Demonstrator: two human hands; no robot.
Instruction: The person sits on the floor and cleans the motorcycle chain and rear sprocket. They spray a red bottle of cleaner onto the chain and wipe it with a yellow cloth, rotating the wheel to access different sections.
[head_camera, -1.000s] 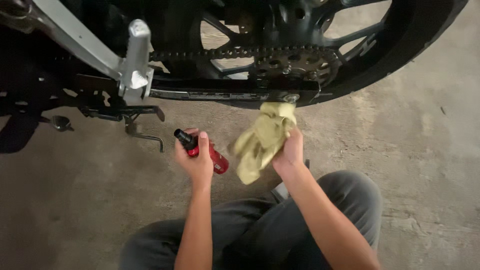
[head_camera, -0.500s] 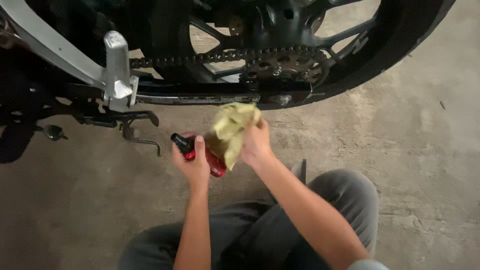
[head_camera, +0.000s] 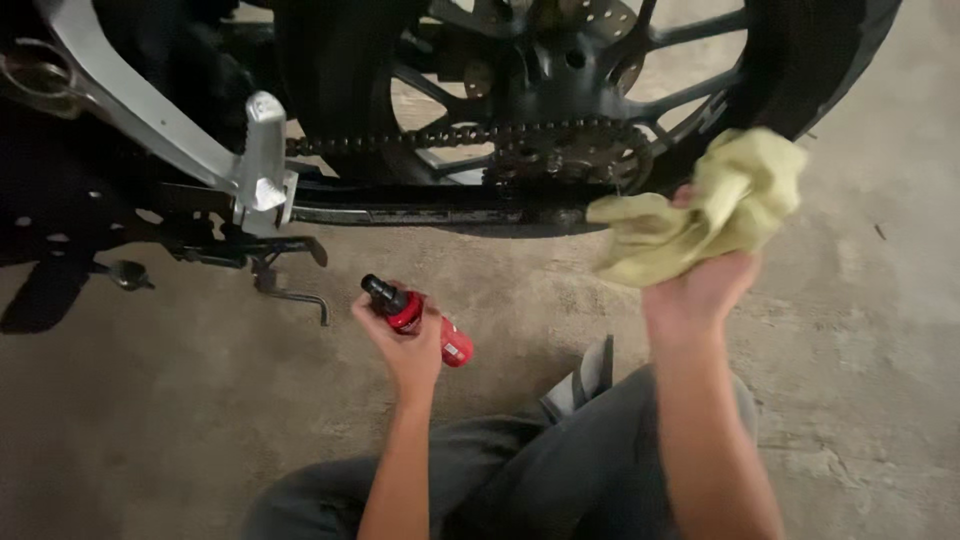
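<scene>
— What's in each hand?

— The left hand (head_camera: 410, 345) has its fingers wrapped tight round a small red spray can (head_camera: 420, 320) with a black cap, low over the concrete floor (head_camera: 150, 430). The right hand (head_camera: 700, 285) grips a bunched yellow-green rag (head_camera: 705, 210).

— Where's the rag?

— Up by the motorcycle's rear wheel (head_camera: 800, 60), just right of the chain (head_camera: 450, 135) and sprocket (head_camera: 565, 155).

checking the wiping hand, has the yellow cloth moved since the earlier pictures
Yes: the crumpled yellow cloth went rightward, from under the toothed metal rear sprocket to beside the black tyre.
</scene>
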